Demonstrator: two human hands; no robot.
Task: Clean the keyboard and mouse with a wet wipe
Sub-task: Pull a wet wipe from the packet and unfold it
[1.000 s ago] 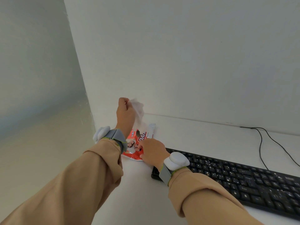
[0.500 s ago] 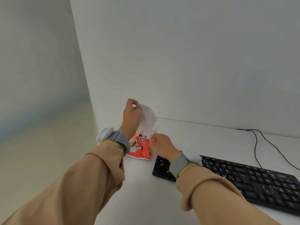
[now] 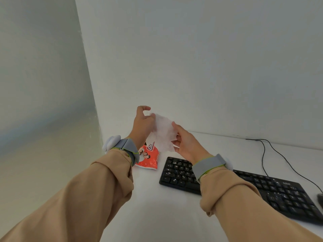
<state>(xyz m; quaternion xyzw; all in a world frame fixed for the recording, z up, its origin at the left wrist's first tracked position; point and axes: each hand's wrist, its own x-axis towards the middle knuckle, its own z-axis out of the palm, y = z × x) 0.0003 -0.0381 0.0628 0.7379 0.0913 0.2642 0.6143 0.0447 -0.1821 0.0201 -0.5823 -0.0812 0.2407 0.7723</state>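
Holding a white wet wipe (image 3: 162,135) spread in the air above a white worktop (image 3: 166,215), a person in tan sleeves pinches its upper left edge with the curled fingers (image 3: 150,117) of the left hand (image 3: 142,125), while the right hand (image 3: 187,145) grips its right edge. Below lie a red wipes pack (image 3: 148,158), a black keyboard (image 3: 279,194) just beside it, and a mouse (image 3: 320,198) at far right.
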